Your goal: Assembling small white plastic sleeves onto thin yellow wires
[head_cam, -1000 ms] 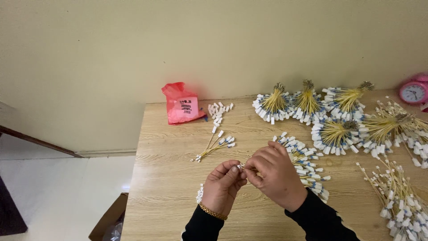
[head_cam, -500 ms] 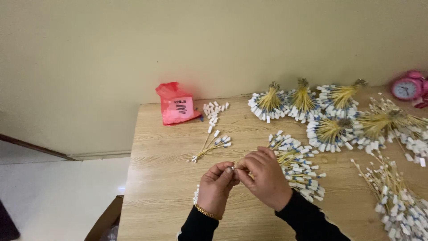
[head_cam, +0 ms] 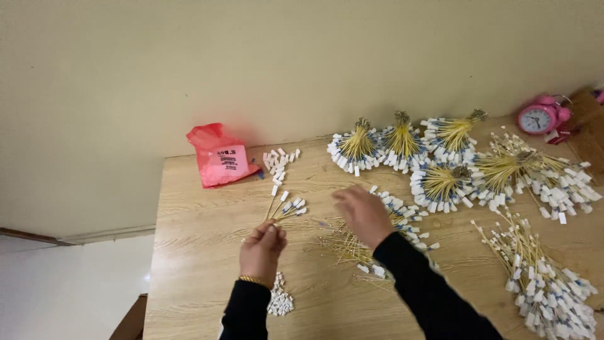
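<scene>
Head view, looking down on a pale wooden surface (head_cam: pixel 207 189): the left hand (head_cam: pixel 261 252) pinches the stem ends of a small fan of thin yellow wires (head_cam: pixel 284 211), each tipped with a white cap, its grip closed on them between thumb and fingertips. The fan spreads up and away from that grip, its caps resting on the surface just beyond the fingers. The right hand (head_cam: pixel 363 214) hovers, blurred, to the right of the grip over a loose heap of the same wires (head_cam: pixel 371 242); whether its fingers are closed cannot be told. Just below the left wrist lies a little pile of white caps (head_cam: pixel 279 302) — another scatter of caps (head_cam: pixel 278 162) sits further out, beside a red plastic bag (head_cam: pixel 220 157). Tied bundles of wires (head_cam: pixel 402 141) fan across the far right, near a pink alarm clock (head_cam: pixel 540 117). The wires look feather-light, springy and easily bent — best held where the stems gather, not by the caps, which would likely slip off.
</scene>
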